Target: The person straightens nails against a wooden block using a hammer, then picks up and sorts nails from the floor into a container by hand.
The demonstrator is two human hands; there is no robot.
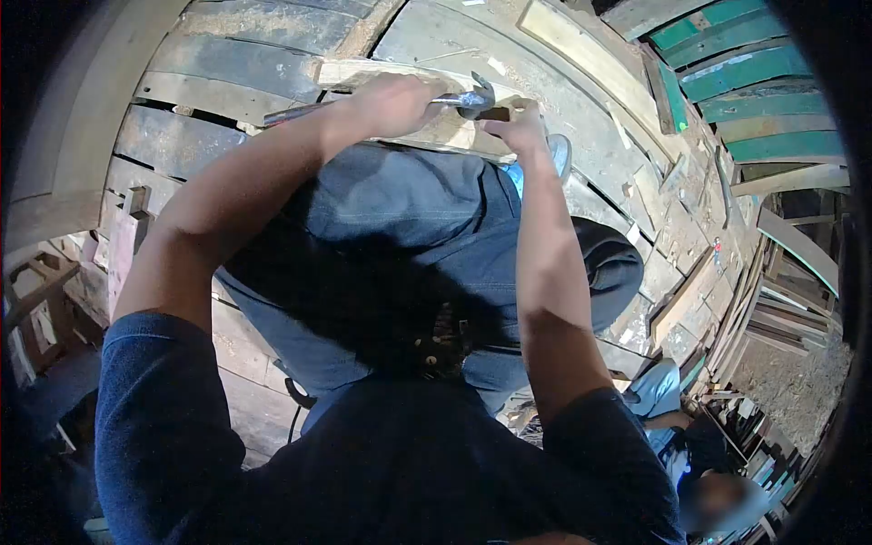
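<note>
My left hand is closed round the handle of a claw hammer, whose metal head points right. The handle's far end shows behind my left forearm. Under the hammer lies a long pale piece of wood, in front of my bent legs. My right hand grips this wood near its right end, thumb and fingers bent around it. A dark brown patch shows between the hammer head and my right hand; whether it is a hole or a small block I cannot tell.
Worn planks with gaps make up the floor. A long board lies beyond my hands. Green slats stand at the upper right, with stacked wood strips below. Another person sits at the lower right.
</note>
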